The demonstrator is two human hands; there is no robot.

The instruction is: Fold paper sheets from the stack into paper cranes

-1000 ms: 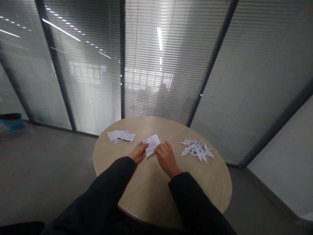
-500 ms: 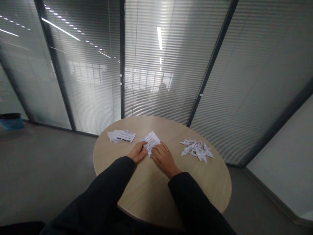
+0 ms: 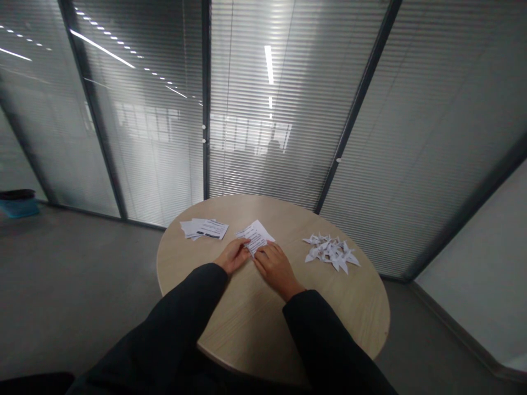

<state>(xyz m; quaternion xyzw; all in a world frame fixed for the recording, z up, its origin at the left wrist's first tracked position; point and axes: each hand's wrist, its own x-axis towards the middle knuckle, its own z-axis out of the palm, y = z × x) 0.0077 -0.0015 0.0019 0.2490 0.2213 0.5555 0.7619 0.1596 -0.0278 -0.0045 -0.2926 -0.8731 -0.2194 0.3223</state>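
Note:
A small printed sheet of paper (image 3: 256,235) lies on the round wooden table (image 3: 230,323), turned like a diamond. My left hand (image 3: 234,255) pinches its near left edge, fingers closed on the paper. My right hand (image 3: 274,266) presses on its near right corner, fingers bent down onto the sheet. Both arms wear dark sleeves. The near part of the sheet is hidden under my fingers.
A loose stack of printed sheets (image 3: 205,228) lies to the left. A pile of several folded white paper shapes (image 3: 331,251) lies to the right. Glass walls with blinds (image 3: 288,109) stand just behind the table. Grey floor surrounds it.
The sheet has turned and slid a little away from me under my fingers. My right hand has shifted left toward my left hand.

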